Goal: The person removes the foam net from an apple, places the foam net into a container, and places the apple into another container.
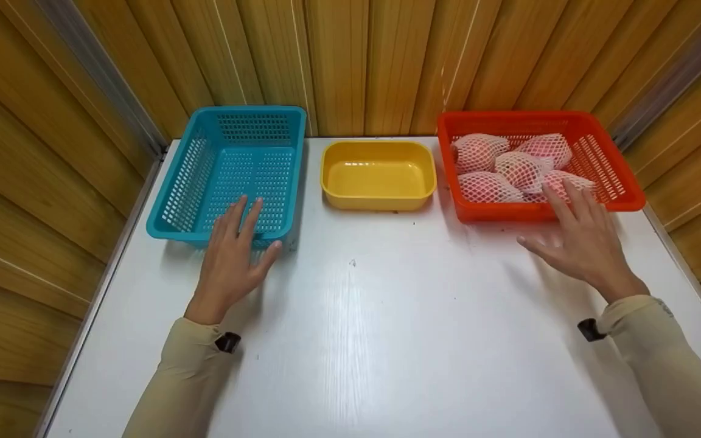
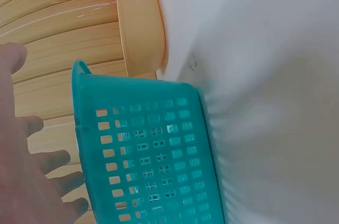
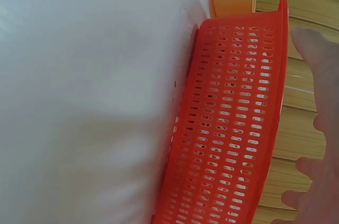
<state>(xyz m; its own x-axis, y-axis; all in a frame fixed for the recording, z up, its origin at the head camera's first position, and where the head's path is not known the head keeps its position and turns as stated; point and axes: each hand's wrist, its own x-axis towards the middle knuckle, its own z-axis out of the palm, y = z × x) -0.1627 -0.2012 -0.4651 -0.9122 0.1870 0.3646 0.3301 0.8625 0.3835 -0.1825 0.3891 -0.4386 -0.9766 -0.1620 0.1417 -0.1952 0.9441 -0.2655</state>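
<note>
My left hand hovers with spread fingers over the near rim of a teal plastic basket, which holds nothing. In the left wrist view the fingers stay apart from that basket's perforated wall. On the other side, my right hand is over the front edge of a red basket, fingers spread and holding nothing. Inside the red basket lie several round pinkish items in white foam nets, one of them a netted item at the front left. The right wrist view shows the basket's slotted wall below my fingers.
Between the two baskets stands a yellow rectangular tub with nothing in it. All three containers sit at the back of a white table. Wood-patterned panels enclose the back and both sides.
</note>
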